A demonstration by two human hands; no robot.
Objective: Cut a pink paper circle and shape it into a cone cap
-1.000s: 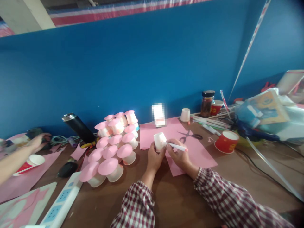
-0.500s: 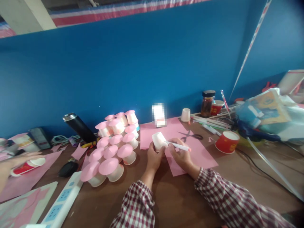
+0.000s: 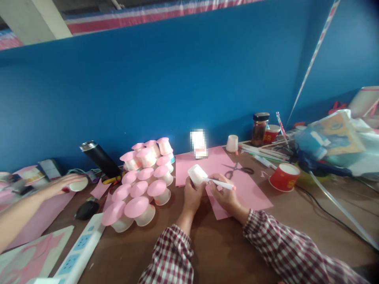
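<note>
L hand (image 3: pixel 194 195) was curled snugly round a tilted white cup (image 3: pixel 197 174), held up at the L part of the pink paper (image 3: pixel 251 195). R hand (image 3: pixel 226 195), fingers pinched, gripped a pen (image 3: pixel 223 184), its tip at the cup's side; contact too small to tell. R wrist crossed the paper's near edge.

Scissors (image 3: pixel 234 169) lay over the paper's R edge, limiting R-hand room on the far side. Small upside-down cup (image 3: pixel 232 143) stood just beyond the paper's far R corner. Red cup (image 3: pixel 284 177) sat R of the paper, w/ brown tabletop (image 3: pixel 225 252) btwn it & the edge. Pink-topped cups (image 3: pixel 139 188) crowded up nr the paper's L edge, so little slack there. Widest stretch of tabletop was on the paper's near side, around the forearms. Blue partition (image 3: pixel 177 90) rose behind the paper's far edge. Power strip (image 3: pixel 79 246) lay well L of the paper, past the pink-topped cups.
</note>
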